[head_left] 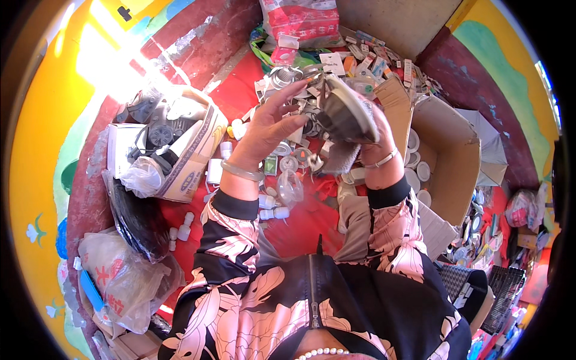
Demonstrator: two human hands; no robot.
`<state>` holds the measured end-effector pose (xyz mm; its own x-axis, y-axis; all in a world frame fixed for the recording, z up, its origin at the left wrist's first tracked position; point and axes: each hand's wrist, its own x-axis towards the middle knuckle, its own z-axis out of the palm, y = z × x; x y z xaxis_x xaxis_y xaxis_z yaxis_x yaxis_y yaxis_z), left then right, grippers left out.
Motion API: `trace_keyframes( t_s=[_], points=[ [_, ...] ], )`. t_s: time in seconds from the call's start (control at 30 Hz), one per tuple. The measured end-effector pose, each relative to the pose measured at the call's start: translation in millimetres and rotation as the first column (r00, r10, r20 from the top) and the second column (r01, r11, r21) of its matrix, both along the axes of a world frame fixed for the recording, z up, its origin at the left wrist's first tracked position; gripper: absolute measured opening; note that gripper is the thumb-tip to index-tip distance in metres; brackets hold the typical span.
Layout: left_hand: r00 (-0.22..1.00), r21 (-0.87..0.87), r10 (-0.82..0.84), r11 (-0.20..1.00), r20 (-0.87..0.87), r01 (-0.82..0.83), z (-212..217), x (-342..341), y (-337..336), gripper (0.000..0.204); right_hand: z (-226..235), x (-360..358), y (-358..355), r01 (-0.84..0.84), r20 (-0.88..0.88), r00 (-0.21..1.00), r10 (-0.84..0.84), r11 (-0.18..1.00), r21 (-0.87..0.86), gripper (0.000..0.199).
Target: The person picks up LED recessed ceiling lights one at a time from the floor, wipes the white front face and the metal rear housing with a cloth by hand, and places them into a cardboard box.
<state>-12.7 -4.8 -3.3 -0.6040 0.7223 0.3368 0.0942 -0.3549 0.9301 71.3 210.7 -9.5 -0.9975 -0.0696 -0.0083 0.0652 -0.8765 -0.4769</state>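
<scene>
My right hand [381, 133] holds up a dark, bowl-like piece with a pale rim [347, 114], blurred by motion; its exact kind is unclear. Most of that hand's fingers are hidden behind it. A greyish fuzzy-looking part [341, 157] hangs below the dark piece. To its left, my left hand [275, 123] is raised with thumb and fingers apart and nothing in them. Beneath both hands lies a heap of round grey and white parts [289, 163], small cartons and clear plastic on red cloth. White plastic bottles [273, 213] lie near my left forearm.
An open carton [191, 174] of respirator-like masks and plastic bags stands left. At right, a large cardboard box [450, 156] has white round lids beside its near wall. Small medicine-like boxes [378, 63] pile up at the back, near a red-and-white bag [303, 24]. Plastic bags [123, 279] lie lower left.
</scene>
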Motion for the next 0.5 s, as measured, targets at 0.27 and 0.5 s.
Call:
trace_keyframes(
  t_s=[0.27,0.5],
  points=[
    [0.983,0.028,-0.063,0.997,-0.171,0.069,-4,5,14,0.099,-17,47,-49,0.153,0.018,0.986,-0.165,0.947,0.284,0.032],
    [0.927,-0.073,-0.077,0.996,-0.367,0.054,1,6,8,0.102,-19,67,-57,0.214,-0.142,0.977,-0.161,0.673,0.708,0.063]
  ],
)
